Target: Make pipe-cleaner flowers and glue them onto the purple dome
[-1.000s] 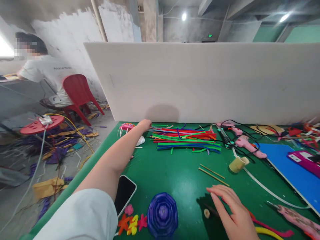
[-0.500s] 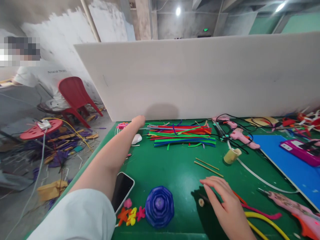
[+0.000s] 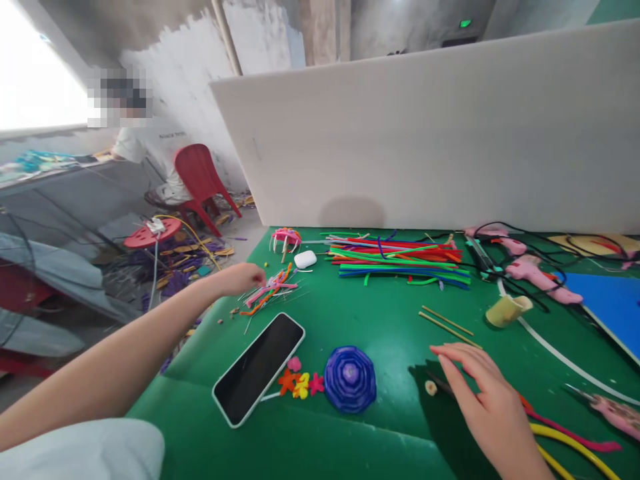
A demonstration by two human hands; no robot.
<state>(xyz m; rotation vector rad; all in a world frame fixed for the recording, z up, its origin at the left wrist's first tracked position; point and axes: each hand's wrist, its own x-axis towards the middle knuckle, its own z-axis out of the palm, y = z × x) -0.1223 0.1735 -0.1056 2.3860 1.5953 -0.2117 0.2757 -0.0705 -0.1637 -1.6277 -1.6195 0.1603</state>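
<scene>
My left hand (image 3: 246, 277) reaches to the table's left side, fingers curled beside a small pile of pink and orange pipe cleaners (image 3: 273, 288); its fingertips are too small to make out. Over the right part of the table hovers my right hand (image 3: 483, 387), fingers extended and thumb apart, near a small round wooden piece (image 3: 431, 387) and two thin sticks (image 3: 447, 325). Between the hands lie a dark blue ribbed disc (image 3: 350, 378), small flower and star shapes (image 3: 301, 385) and a phone (image 3: 259, 370). Behind them is a bundle of coloured pipe cleaners (image 3: 395, 260).
A white board (image 3: 425, 140) stands along the table's back edge. Pink glue guns (image 3: 540, 277) with black cables, a bamboo cup (image 3: 507, 311) and a blue board (image 3: 610, 307) are at right. A person sits at another table on the left, near a red chair (image 3: 200, 175).
My left hand has moved from the back of the table down and left to the small pile. The view has turned left, so more of the left side shows. My right hand keeps its pose.
</scene>
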